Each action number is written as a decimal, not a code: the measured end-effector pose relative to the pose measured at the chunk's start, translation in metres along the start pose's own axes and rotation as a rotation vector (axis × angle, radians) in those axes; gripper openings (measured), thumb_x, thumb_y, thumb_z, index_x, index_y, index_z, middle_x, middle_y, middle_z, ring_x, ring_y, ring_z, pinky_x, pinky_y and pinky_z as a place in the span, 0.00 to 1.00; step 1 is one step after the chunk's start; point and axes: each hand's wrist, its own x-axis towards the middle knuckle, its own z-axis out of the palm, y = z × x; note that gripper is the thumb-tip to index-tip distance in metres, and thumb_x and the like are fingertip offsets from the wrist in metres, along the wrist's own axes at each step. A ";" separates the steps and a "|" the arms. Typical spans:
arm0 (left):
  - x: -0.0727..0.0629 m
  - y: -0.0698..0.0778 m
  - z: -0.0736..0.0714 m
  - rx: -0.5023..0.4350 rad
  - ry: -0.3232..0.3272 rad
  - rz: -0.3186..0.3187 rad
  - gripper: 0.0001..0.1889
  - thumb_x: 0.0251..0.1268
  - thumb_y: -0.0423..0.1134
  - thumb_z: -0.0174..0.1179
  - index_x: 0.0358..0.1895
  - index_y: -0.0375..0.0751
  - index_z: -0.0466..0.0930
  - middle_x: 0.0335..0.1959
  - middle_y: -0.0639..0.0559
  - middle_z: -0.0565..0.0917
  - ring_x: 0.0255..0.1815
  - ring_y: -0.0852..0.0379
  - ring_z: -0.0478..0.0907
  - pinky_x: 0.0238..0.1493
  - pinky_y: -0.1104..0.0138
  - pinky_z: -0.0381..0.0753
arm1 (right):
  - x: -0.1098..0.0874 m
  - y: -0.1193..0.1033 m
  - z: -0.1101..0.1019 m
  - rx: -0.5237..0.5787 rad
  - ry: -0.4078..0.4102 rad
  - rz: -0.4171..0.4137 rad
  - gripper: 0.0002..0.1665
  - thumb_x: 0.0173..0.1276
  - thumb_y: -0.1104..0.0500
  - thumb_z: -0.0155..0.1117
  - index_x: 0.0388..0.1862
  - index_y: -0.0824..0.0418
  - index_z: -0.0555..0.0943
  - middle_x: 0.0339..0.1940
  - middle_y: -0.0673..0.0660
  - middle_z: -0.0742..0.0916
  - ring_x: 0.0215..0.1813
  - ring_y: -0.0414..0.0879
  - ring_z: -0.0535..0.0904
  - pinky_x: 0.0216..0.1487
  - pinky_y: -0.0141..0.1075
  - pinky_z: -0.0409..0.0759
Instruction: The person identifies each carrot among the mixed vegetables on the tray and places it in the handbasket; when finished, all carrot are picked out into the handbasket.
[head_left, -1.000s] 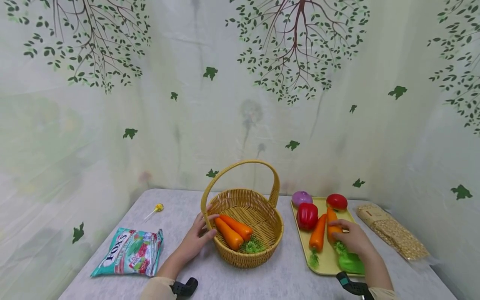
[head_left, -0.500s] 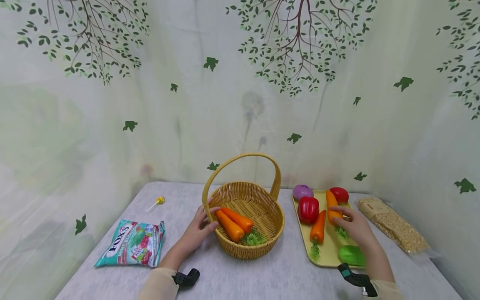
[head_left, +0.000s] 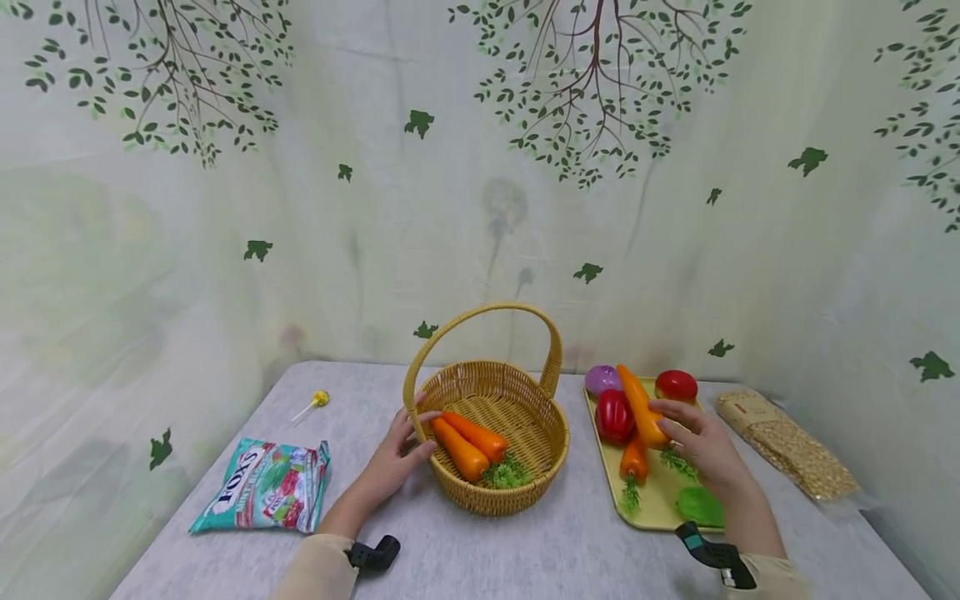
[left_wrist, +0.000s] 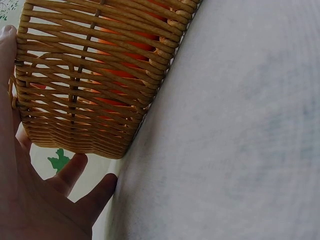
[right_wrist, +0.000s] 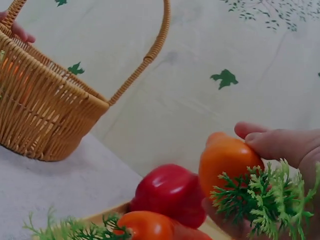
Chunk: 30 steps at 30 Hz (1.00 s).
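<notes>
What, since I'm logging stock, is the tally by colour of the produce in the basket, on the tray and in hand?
Orange: 4 carrots
Red: 2, a bell pepper and a rounded piece
Purple: 1 onion-like piece
Green: 1 smooth piece
Total: 8

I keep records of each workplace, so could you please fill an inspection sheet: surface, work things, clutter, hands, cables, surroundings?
Surface: grey table, faintly mottled.
Work things: wicker basket holds two carrots; yellow tray bears a purple onion, red pepper, another carrot, a rounded red item and a green item.
Clutter: FOX'S bag and lollipop on the left; bag of grains on the right.
Hands: left hand holds the basket's rim; right hand holds a raised carrot over the tray.
Cables: nothing seen.
Surroundings: pale backdrop printed with branches and leaves.
</notes>
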 end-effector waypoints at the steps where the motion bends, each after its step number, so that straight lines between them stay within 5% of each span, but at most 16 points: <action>1: 0.000 0.000 0.000 0.002 -0.001 0.001 0.23 0.74 0.38 0.56 0.71 0.51 0.70 0.84 0.52 0.46 0.82 0.40 0.48 0.70 0.42 0.67 | 0.000 -0.001 0.001 0.005 0.004 -0.007 0.32 0.76 0.44 0.56 0.72 0.58 0.71 0.74 0.63 0.70 0.63 0.51 0.73 0.63 0.46 0.78; 5: 0.000 0.001 0.001 0.005 -0.007 0.014 0.24 0.74 0.38 0.55 0.71 0.50 0.70 0.84 0.51 0.45 0.82 0.40 0.49 0.69 0.44 0.69 | -0.001 -0.004 0.005 0.013 0.000 -0.052 0.30 0.76 0.43 0.56 0.68 0.59 0.74 0.70 0.61 0.73 0.57 0.47 0.75 0.56 0.32 0.80; 18: 0.000 0.000 0.000 0.001 -0.002 -0.001 0.24 0.75 0.39 0.55 0.71 0.48 0.70 0.84 0.52 0.46 0.82 0.40 0.47 0.70 0.41 0.67 | -0.008 -0.027 0.017 0.030 -0.381 -0.247 0.23 0.75 0.59 0.59 0.66 0.61 0.74 0.62 0.50 0.80 0.57 0.46 0.78 0.56 0.36 0.82; 24: 0.000 0.000 -0.001 -0.006 -0.006 -0.005 0.24 0.75 0.39 0.55 0.72 0.49 0.69 0.84 0.52 0.45 0.83 0.38 0.46 0.70 0.38 0.65 | -0.006 -0.032 0.028 0.028 -0.489 -0.255 0.23 0.76 0.59 0.57 0.67 0.60 0.74 0.60 0.58 0.80 0.52 0.51 0.80 0.49 0.43 0.85; 30: 0.000 -0.001 0.000 -0.002 -0.004 0.005 0.24 0.75 0.39 0.55 0.71 0.49 0.69 0.84 0.51 0.46 0.82 0.39 0.47 0.70 0.41 0.67 | -0.002 -0.033 0.052 0.060 -0.493 -0.237 0.26 0.73 0.59 0.61 0.68 0.60 0.72 0.63 0.66 0.79 0.56 0.54 0.80 0.52 0.42 0.85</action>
